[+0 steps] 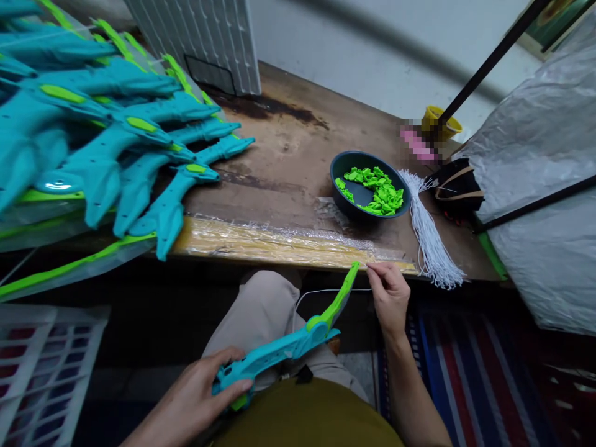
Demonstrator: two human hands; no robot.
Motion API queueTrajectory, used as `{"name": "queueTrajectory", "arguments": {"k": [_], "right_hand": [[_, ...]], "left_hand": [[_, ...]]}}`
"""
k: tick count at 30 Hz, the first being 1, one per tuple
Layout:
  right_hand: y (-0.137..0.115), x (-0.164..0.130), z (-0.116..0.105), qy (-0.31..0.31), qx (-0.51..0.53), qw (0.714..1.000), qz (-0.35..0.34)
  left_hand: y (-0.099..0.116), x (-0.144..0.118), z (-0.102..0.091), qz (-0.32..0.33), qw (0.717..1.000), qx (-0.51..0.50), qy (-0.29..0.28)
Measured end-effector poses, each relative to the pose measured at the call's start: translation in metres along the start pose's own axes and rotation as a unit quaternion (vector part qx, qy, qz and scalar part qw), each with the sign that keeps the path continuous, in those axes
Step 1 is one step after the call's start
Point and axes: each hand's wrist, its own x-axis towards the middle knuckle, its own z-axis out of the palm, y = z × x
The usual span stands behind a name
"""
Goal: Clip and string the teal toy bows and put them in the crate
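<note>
While holding a blue toy (284,357) at 6 o'clock, pinches white string (335,290) by the toy's green tip (354,269).

With the left grip (205,386), at 7 o'clock, holds the toy's low end, wrapped round it with fingers and thumb. With the right grip (390,290), at 4 o'clock, squeezes the string between finger and thumb, just beside the green tip. Has the toy over the lap, on the near side of the table (288,146), slanting up toward 2 o'clock. On the table, has a big pile of blue and green toys (102,149) at 10 o'clock, a dark bowl (354,211) of little green bits (390,196) at 2 o'clock, and a bunch of pale strings (433,239) just beside the bowl at 3 o'clock. Down at 8 o'clock, has a white basket (69,363).
</note>
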Motion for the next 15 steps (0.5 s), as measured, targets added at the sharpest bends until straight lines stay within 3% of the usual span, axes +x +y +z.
{"name": "queueTrajectory", "arguments": {"k": [4,15], "right_hand": [[0.003,-0.001,0.005,-0.027,-0.101,0.993,-0.060],[0.045,-0.003,0.022,-0.035,-0.252,0.958,-0.130]], "left_hand": [[0.010,-0.007,0.005,0.002,0.999,0.016,0.047],[0.021,-0.005,0.001,-0.031,0.997,0.026,0.058]]}}
